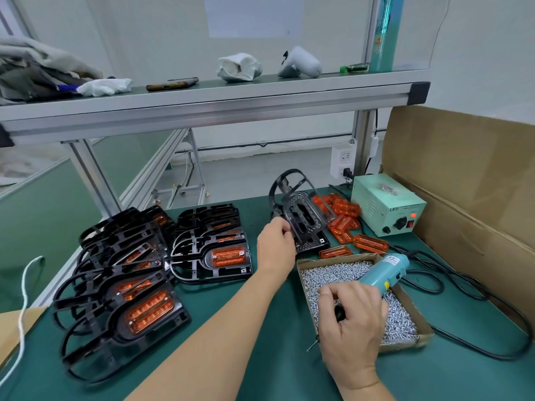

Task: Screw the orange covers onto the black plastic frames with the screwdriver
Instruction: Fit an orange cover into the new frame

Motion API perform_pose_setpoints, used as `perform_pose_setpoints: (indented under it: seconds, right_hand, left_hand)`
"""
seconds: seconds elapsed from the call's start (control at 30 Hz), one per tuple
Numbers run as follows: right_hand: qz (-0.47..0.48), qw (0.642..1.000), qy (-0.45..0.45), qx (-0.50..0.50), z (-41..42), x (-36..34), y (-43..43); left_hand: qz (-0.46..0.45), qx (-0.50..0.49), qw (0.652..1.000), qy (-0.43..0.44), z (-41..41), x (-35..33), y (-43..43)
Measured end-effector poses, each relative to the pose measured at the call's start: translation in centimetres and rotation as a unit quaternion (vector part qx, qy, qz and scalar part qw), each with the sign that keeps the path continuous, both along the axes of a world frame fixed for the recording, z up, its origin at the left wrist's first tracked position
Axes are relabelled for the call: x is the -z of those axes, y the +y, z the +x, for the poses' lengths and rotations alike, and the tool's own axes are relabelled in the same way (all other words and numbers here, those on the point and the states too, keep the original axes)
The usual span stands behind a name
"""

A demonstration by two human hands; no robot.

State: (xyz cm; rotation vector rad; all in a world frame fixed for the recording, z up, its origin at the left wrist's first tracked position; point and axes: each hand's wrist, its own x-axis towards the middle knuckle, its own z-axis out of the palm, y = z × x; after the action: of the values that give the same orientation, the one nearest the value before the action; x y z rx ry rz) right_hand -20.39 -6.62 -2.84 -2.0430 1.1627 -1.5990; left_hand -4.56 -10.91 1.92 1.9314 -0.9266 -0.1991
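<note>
While left grip [276, 241] pinches tilted frame [304, 217], right grip [351, 322] holds screwdriver [386, 272].

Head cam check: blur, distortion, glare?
Head view: wide-angle bows the shelf rail; stacked frames at lower left smear toward the edge; left hand on the lifted black frame slightly soft; right hand and screwdriver sharp; light soft, shadows faint; only the screws glint.

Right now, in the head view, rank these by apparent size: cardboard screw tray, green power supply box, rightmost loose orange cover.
1. cardboard screw tray, though nearness to the camera inflates it.
2. green power supply box.
3. rightmost loose orange cover, clearly smallest.
</note>
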Motion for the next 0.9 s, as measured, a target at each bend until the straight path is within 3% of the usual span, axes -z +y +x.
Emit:
perform_pose_setpoints:
  seconds: [0.2,0.47,0.6,0.7,0.83,0.9]
  right_hand:
    - [0.009,1.0,-0.011,-0.018,-0.3,0.0,0.0]
    - [0.002,0.998,-0.035,-0.049,-0.6,-1.0,0.4]
    - [0.01,0.995,-0.009,-0.102,-0.3,-3.5,1.1]
    - [0.089,0.975,0.01,-0.202,0.5,-5.6,1.4]
    - [0.187,0.94,0.071,-0.276,2.3,-7.5,1.3]
    - [0.194,0.934,0.094,-0.286,2.7,-7.7,1.2]
  left_hand:
    - [-0.11,-0.043,0.988,0.102,-0.3,2.6,5.8]
    - [-0.138,-0.066,0.983,0.103,-2.1,4.1,12.2]
    - [-0.131,-0.101,0.986,-0.005,-2.4,4.2,14.7]
    - [-0.132,-0.12,0.98,-0.093,-2.3,4.5,15.8]
    - [-0.12,-0.1,0.978,-0.14,-2.3,4.8,16.1]
    - [-0.115,-0.095,0.983,-0.107,-2.5,4.8,16.2]
